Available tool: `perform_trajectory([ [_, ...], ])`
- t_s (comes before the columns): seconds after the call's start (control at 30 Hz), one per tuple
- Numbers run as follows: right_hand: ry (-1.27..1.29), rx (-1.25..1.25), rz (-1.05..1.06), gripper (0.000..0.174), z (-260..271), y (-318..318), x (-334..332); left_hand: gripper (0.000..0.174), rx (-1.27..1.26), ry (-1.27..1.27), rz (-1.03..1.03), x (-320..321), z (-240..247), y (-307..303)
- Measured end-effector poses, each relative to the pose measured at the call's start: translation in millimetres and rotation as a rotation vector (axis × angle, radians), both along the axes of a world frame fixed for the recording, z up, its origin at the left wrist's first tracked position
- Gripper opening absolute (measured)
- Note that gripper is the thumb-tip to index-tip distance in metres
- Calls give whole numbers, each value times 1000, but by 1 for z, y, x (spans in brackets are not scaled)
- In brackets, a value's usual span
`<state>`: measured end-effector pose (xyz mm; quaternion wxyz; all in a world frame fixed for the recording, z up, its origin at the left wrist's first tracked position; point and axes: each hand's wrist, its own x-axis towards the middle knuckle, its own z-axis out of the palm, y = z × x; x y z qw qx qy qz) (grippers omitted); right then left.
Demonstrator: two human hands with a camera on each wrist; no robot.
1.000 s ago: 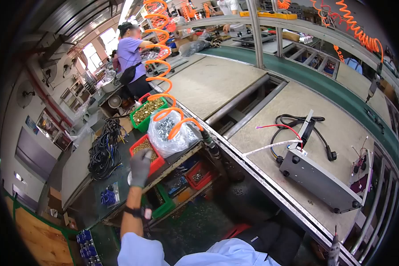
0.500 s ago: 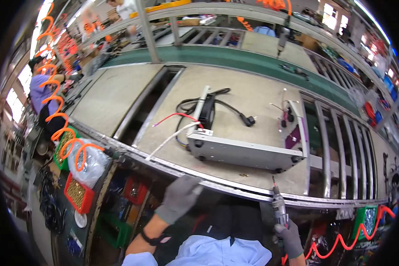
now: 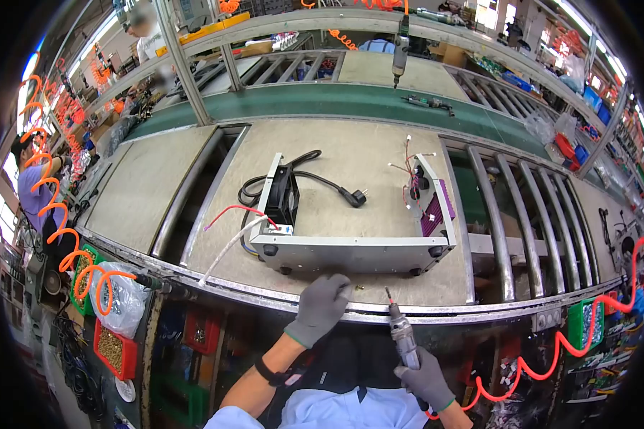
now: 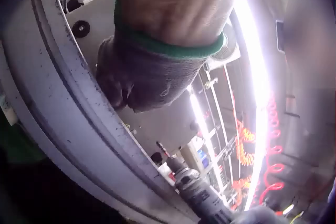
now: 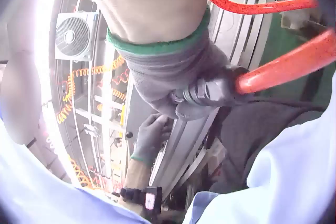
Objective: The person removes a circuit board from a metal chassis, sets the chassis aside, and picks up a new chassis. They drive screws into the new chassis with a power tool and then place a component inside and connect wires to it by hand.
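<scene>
My gloved left hand [image 3: 322, 309] is at the workbench's front edge, its fingertips just left of some small brass-coloured screws [image 3: 360, 287]. Its loosely bent fingers are over the bench in the left wrist view; nothing is visible in them. My right hand [image 3: 428, 380] grips a power screwdriver [image 3: 403, 339], its bit pointing up and away by the metal edge. In the right wrist view, that hand [image 5: 176, 85] is around the tool's hose end. Beyond the hands lies a grey metal housing [image 3: 350, 257] with a fan [image 3: 286, 196] at its left and a purple part [image 3: 436, 213] at its right.
A black cable with plug [image 3: 352, 197] lies behind the housing. Rollers [image 3: 504, 229] are to the right. At the left are a red screw bin [image 3: 116, 352] and plastic bag [image 3: 114, 300]; a green bin [image 3: 585, 323] stands at the right. Another screwdriver [image 3: 401, 53] hangs beyond.
My left hand has moved from the screw bins at the left to the bench edge by the screws. The right hand has come into view holding the screwdriver, and the head view has swung right.
</scene>
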<state>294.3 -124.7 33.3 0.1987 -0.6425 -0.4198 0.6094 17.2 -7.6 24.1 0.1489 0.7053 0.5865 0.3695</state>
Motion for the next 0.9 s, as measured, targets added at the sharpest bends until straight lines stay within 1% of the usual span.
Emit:
perform_trajectory([
  [0.1,-27,54,85,42,12,-5,-14,12,-535,-806,-13,-12,13,-17],
  [0.13,-72,98,137,46,16,-6,-18,18,-577,-896,-44,-19,23,-23],
  [0.23,-192,252,328,58,26,-1,-36,25,-619,-1073,-33,-33,33,-43],
  [0.27,-179,298,370,58,26,1,-42,28,-620,-1088,-70,-43,25,-49],
  [0.3,-162,353,392,56,21,1,-46,27,-664,-1053,-26,-48,33,-55],
  [0.37,-103,466,448,51,12,2,-57,27,-634,-1025,45,-59,37,-65],
  [0.4,-5,411,360,34,48,1,-77,27,-624,-1030,93,-64,40,-70],
  [0.5,-30,312,478,42,60,6,-92,26,-596,-1060,169,-85,34,-80],
  [0.53,-1,326,514,40,59,6,-96,26,-588,-1085,149,-94,32,-86],
  [0.63,66,145,571,38,66,10,-107,25,-602,-1174,67,-119,33,-99],
  [0.67,145,106,600,36,64,13,-108,24,-614,-1205,36,-127,34,-103],
  [0.77,291,14,719,38,50,21,-112,25,-603,-1197,-15,-148,37,-115],
  [0.87,313,-95,756,43,64,23,-126,26,-636,-1113,18,-164,43,-124],
  [0.9,345,-77,761,45,61,23,-129,24,-643,-1115,24,-168,42,-127],
])
